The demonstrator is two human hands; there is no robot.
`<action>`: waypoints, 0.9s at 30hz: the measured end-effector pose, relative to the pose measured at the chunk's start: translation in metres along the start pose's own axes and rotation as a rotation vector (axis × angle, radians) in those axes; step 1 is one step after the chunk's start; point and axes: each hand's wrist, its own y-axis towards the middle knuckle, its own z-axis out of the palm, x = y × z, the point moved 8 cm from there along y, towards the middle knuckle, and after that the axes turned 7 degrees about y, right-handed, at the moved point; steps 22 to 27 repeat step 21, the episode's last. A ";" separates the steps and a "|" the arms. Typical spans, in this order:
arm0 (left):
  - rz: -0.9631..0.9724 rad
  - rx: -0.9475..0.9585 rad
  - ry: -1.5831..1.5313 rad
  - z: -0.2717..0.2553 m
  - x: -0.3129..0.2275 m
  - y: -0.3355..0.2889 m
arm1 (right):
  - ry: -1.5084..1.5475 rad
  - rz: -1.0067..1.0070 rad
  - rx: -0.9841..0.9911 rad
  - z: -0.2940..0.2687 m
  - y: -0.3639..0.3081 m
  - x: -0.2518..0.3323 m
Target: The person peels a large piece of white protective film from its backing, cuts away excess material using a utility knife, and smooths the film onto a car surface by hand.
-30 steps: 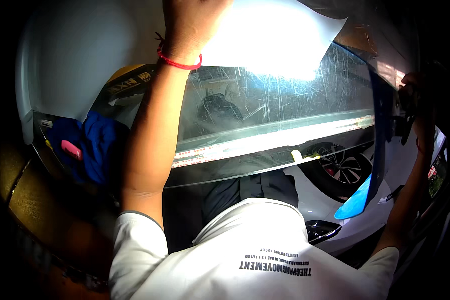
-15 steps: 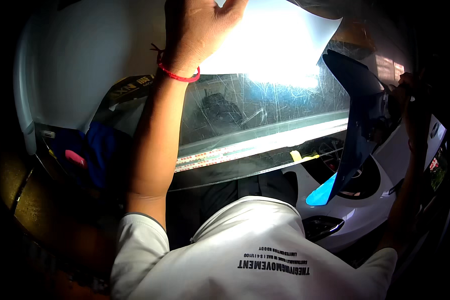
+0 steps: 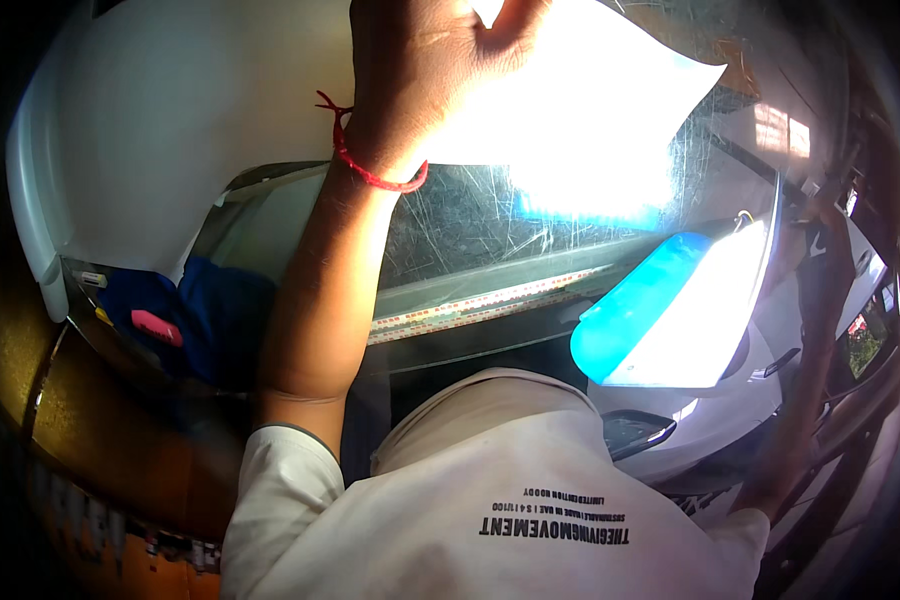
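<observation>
At the top, my left hand (image 3: pixel 425 85), with a red cord round its wrist, lies over a bright white sheet (image 3: pixel 590 90). Its thumb is spread from the palm, but the upper edge cuts off the fingers, so its grip is hidden. The sheet rests over a scratched, glossy surface (image 3: pixel 450 230), with its right corner pointing outward. On the right, my dim right hand (image 3: pixel 822 208) holds a curved blue-and-white panel (image 3: pixel 685 310) by its far side. The panel is tilted, its rounded blue end toward me, and a small loop shows at its upper edge.
A patterned strip (image 3: pixel 490 300) runs along the near edge of the scratched surface. Dark blue cloth (image 3: pixel 215 310) with a pink item (image 3: pixel 157 327) lies at left, beside a large pale curved panel (image 3: pixel 170 120). White glossy bodywork (image 3: pixel 710 430) stands at right.
The curved panel in my right hand has turned, from its dark side edge-on to its bright blue-and-white face. My left hand and the white sheet appear slightly lower and farther right; the view has shifted too.
</observation>
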 end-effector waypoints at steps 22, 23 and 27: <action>0.014 0.013 0.069 0.002 0.004 0.007 | -0.109 0.147 -0.003 -0.008 0.067 0.066; 0.014 0.013 0.069 0.002 0.004 0.007 | -0.109 0.147 -0.003 -0.008 0.067 0.066; 0.014 0.013 0.069 0.002 0.004 0.007 | -0.109 0.147 -0.003 -0.008 0.067 0.066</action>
